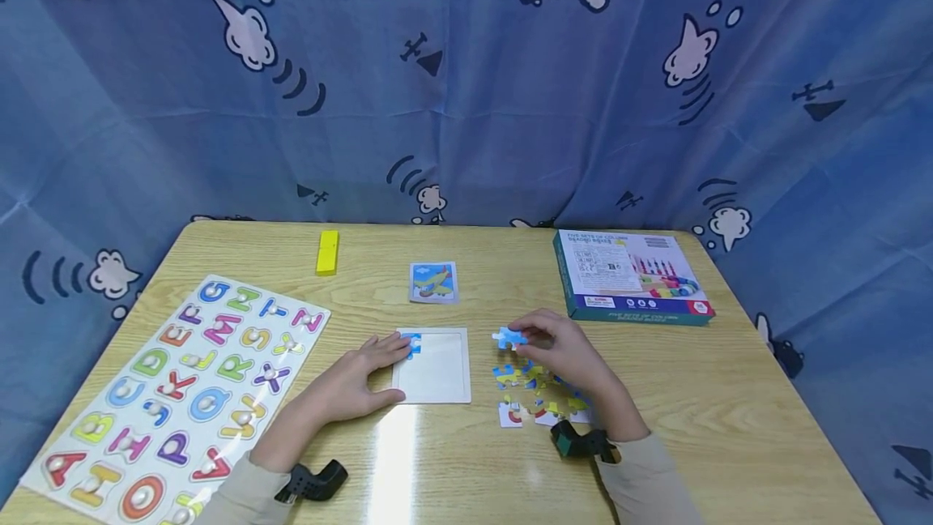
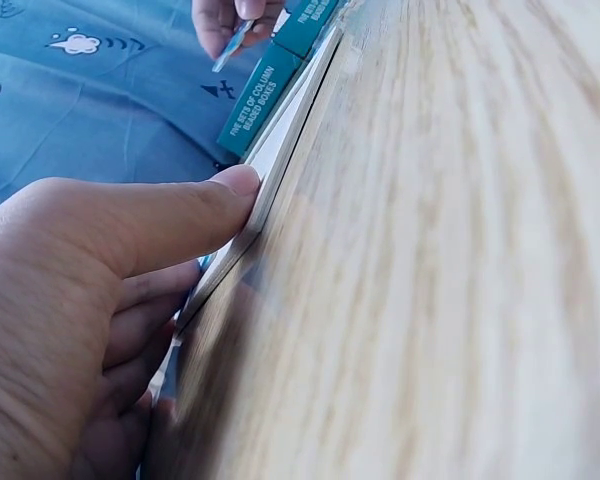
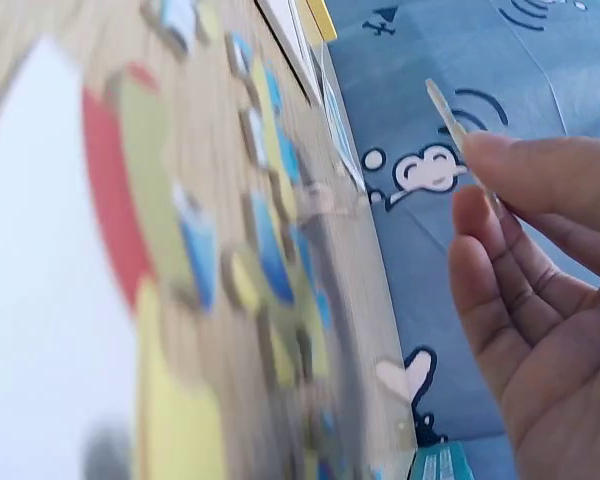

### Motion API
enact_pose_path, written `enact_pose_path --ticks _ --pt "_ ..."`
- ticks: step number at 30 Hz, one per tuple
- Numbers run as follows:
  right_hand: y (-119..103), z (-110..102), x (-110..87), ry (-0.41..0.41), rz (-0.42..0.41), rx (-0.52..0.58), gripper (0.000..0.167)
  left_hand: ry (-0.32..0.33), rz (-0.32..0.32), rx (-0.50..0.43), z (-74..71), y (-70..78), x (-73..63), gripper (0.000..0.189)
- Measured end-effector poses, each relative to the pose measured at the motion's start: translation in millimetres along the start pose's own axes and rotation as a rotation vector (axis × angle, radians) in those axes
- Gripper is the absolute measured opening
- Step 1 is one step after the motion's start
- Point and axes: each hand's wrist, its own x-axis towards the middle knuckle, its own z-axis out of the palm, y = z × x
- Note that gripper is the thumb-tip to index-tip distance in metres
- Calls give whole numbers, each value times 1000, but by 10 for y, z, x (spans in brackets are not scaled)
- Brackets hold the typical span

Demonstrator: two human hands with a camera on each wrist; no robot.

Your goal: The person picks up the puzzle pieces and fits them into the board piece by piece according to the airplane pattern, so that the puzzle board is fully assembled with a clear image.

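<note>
A white square puzzle tray (image 1: 440, 375) lies on the table with a blue puzzle piece (image 1: 415, 343) in its upper left corner. My left hand (image 1: 357, 379) rests at the tray's left side, fingertips over that piece and the thumb at the near left edge. In the left wrist view the thumb (image 2: 195, 215) lies along the tray's rim. Between thumb and fingers, my right hand (image 1: 557, 347) pinches a blue and white puzzle piece (image 1: 504, 337), raised off the table. The right wrist view shows this piece (image 3: 450, 115) edge-on. Loose puzzle pieces (image 1: 535, 379) lie below the right hand.
Behind the tray lies a small picture card (image 1: 433, 282) of a yellow plane. An alphabet peg board (image 1: 175, 395) covers the table's left side. A yellow block (image 1: 328, 253) is at the back left, and a beaded-boxes carton (image 1: 630, 278) at the back right. A blue curtain (image 1: 466, 104) hangs behind.
</note>
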Motion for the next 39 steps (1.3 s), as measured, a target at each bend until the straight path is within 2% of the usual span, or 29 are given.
enact_pose_path --ticks 10,15,23,30,39 --pt "-204 247 163 -51 -80 -58 26 3 -9 -6 11 2 -5 67" --pt "-304 367 277 -52 -87 -94 25 0 -15 -8 22 -1 -5 68" --pt "-419 563 443 -58 -107 -87 24 4 -10 -4 37 -17 4 67" --pt "-460 721 530 -97 -70 -122 22 5 -14 -8 46 -33 1 67" --pt "-479 868 573 -127 -33 -227 22 12 -4 0 22 -37 6 68"
